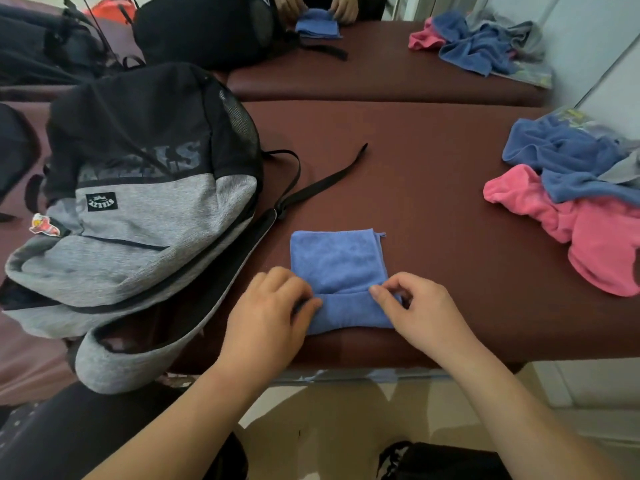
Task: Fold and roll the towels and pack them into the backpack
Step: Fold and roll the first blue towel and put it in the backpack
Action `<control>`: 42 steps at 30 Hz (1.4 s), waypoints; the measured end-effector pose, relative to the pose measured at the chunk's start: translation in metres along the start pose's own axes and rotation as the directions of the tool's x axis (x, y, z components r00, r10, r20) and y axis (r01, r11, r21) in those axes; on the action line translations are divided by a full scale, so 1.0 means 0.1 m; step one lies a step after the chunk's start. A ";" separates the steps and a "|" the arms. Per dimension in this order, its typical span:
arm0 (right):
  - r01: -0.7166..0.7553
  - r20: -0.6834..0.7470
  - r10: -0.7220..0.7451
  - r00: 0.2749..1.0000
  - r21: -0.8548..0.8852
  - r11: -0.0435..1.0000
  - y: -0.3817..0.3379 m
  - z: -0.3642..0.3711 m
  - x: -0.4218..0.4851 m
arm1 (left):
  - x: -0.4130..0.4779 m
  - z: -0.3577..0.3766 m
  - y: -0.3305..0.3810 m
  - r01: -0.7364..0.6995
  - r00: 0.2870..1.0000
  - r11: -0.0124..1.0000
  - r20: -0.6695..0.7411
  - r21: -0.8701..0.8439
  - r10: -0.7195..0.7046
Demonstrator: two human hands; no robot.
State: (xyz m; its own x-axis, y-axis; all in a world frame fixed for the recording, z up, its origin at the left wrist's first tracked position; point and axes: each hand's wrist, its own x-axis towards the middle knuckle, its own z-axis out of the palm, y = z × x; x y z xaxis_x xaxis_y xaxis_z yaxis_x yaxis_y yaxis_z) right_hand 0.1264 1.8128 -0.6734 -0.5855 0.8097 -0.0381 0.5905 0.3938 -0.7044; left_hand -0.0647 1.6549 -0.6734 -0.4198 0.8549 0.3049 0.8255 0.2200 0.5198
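A folded blue towel [337, 261] lies on the maroon table [433, 202] near its front edge, its near end turned over into a short roll. My left hand [273, 310] pinches the roll's left end and my right hand [415, 306] pinches its right end. A grey and black backpack [138, 216] lies on its back at the left, its main zip open toward me. Its black strap [325, 181] trails across the table behind the towel.
A heap of loose blue and pink towels [575, 199] sits at the table's right edge. A mirror behind the table reflects the backpack, the heap and hands at a blue towel [318, 26]. A black bag [443, 462] stands on the floor below.
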 end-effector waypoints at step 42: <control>-0.171 0.069 0.168 0.983 0.036 0.985 -0.27 -0.10 0.26 | 0.10 0.00 -0.08 0.168 0.955 0.981 0.265 -0.098 -0.137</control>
State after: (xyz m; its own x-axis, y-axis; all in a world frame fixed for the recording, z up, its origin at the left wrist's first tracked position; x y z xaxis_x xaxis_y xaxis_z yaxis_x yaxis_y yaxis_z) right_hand 0.1009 1.8280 -0.6480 -0.5147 0.8325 -0.2050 0.6614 0.2333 -0.7129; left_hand -0.0762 1.6615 -0.6744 -0.4143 0.9101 0.0085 0.7019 0.3135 0.6396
